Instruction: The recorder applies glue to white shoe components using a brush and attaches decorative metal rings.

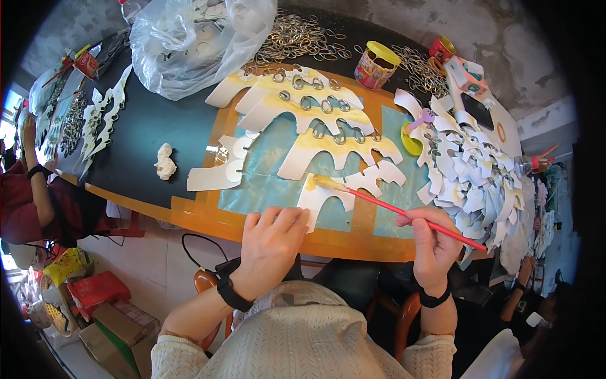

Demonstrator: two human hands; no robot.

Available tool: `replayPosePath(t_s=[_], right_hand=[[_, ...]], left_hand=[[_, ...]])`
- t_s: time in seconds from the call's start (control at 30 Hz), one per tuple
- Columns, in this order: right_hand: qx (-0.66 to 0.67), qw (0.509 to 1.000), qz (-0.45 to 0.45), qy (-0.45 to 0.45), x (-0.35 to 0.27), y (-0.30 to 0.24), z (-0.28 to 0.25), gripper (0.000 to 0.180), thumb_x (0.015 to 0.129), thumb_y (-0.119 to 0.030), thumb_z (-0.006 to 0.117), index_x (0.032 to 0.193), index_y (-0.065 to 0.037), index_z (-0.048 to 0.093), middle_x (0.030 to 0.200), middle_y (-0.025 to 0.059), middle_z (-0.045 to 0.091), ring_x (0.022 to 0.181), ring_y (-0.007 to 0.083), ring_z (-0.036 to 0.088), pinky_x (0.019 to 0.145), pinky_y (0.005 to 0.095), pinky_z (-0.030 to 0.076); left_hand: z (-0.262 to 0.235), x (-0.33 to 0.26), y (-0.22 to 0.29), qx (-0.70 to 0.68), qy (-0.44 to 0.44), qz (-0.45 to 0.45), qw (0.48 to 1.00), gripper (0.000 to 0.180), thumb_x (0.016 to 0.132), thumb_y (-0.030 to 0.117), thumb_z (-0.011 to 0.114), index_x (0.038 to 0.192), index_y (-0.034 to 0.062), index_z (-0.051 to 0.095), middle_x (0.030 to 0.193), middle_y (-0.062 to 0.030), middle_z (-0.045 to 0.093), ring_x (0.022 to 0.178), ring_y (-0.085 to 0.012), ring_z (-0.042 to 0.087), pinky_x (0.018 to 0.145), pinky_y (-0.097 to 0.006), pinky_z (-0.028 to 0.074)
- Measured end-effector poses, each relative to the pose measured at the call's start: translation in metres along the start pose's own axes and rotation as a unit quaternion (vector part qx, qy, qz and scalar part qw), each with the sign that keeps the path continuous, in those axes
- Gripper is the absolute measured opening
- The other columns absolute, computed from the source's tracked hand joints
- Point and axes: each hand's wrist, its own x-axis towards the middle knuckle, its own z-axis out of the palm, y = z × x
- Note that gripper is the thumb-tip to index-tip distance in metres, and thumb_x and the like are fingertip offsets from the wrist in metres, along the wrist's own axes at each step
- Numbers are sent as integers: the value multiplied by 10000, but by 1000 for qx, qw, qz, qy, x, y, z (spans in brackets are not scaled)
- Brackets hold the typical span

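My right hand pinches the red handle of a brush. Its bristles, wet with yellowish glue-like stuff, touch the upper left of a white scalloped cut-out near the table's front edge. Against the lower left end of that same piece rest the bent fingers of my left hand, holding it down. Beyond lie several overlapping white cut-outs, streaked yellow along their bands, with oval metal rings on them. To the left, another white piece lies partly on blue film.
Farther back are a clear plastic bag of white pieces, a ring pile and a yellow-rimmed tub. White cut-outs heap at right, beside a phone. A crumpled white wad sits left. Other people work at both sides.
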Motion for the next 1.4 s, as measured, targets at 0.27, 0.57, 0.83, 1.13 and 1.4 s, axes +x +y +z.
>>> replayPosePath(t_s=[0.27,0.57,0.83,1.13,1.4], right_hand=[[3,999,3,-33,-5,-4,-4,121,893,34,536,929,50,650,845,131,671,769,196,646,713,279,504],[-22,999,14,23,-16,1,-23,122,892,20,540,950,47,644,871,139,665,770,178,631,721,273,490],[-13,1000,4,-28,-15,3,-12,125,912,10,514,937,55,629,858,124,656,792,171,620,732,271,482],[-12,1000,-16,-16,-14,4,-7,128,887,22,543,944,40,656,867,130,680,774,192,641,715,273,494],[-2,999,-10,-47,-13,4,-6,126,871,31,552,935,32,661,865,131,686,764,198,648,702,276,498]], left_hand=[[-1,-1,-2,19,15,19,1000,271,767,98,664,1035,65,649,978,0,609,884,-164,556,723,-318,366],[0,-1,0,17,15,18,1000,282,766,101,673,1045,67,650,985,2,611,890,-162,555,733,-317,363],[0,0,1,6,5,-2,1000,283,763,75,712,1044,84,675,1005,-7,631,894,-198,559,745,-348,370],[0,0,2,6,10,-2,1000,301,754,75,721,1051,90,674,996,-1,632,885,-199,558,746,-350,370],[1,-2,1,8,11,-1,1000,304,755,81,723,1056,86,676,990,1,631,882,-196,557,745,-348,366]])
